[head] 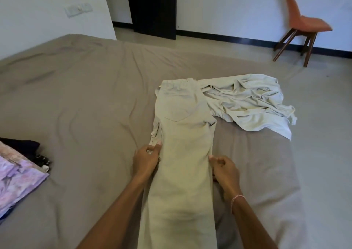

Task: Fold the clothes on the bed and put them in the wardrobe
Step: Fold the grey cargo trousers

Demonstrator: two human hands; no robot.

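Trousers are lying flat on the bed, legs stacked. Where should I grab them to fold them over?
Probably the waistband of the trousers, pinched at its two corners, one hand from each side. It lies flat at the far end, legs running toward you, so it can be drawn back over them. The left hand and right hand now pinch the side edges lower down.

Trousers (182,153): leg ends run off btm edge, hems unseen. Left grip (146,159) and right grip (225,167): fingertips curl behind the cloth edges, can't see them. Pale garment (247,104), right of centre, partly under the waistband. Patterned stack (19,180) cut by left edge; dark item (28,147) beneath, I can't ID it. Chair (304,22) upper right blurred.
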